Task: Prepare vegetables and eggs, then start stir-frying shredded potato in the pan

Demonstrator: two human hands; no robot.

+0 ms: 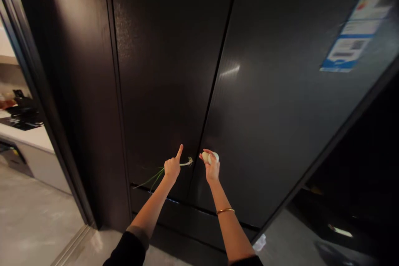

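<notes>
My left hand (172, 167) grips a thin green onion (156, 176), white root end toward the right and green leaves trailing down left. Its index finger points up and touches the left door (162, 70) of a tall dark refrigerator near the centre seam. My right hand (211, 167) holds a pale egg-shaped object (209, 157) against the right door (274, 91), just right of the seam. A gold bangle (225, 211) sits on my right wrist. Both doors are closed.
A blue and white label (358, 29) is stuck high on the right door. A dark panel (75, 91) flanks the fridge on the left. Beyond it is a kitchen counter (25, 135) with a black cooktop (21, 120). A lower drawer front (187, 216) sits under the doors.
</notes>
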